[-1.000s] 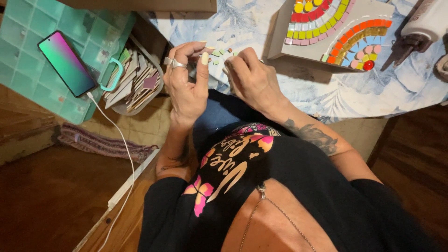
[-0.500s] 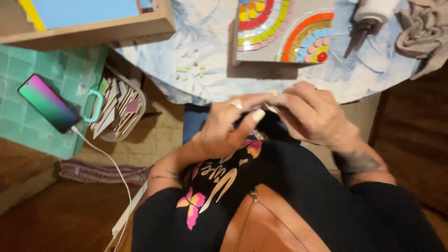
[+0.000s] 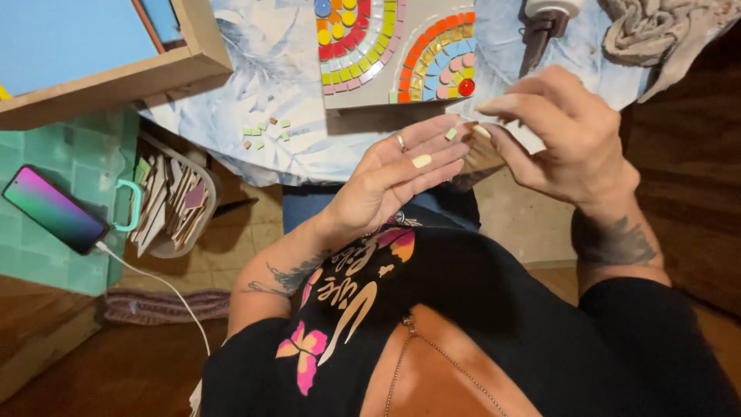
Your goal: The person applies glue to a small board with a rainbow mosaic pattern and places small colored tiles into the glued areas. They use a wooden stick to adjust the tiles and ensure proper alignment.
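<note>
Palm up and spread flat, the left hand [image 3: 394, 181] carries a small green tile [image 3: 451, 133]; right hand [image 3: 559, 131] pinches just beside it, below the table's [image 3: 255, 85] near edge.

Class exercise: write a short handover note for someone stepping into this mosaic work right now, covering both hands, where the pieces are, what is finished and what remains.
Left hand: open, palm up, a small green tile resting on its fingertips.
Right hand: fingers pinched just beside that tile; whether it grips anything cannot be told.
Mosaic board: on the table, coloured arcs already laid, grey areas bare.
Loose green tiles: on the tablecloth left of the board.
Glue bottle: beyond the board.
Left: the tile in hand is not yet on the board.
</note>
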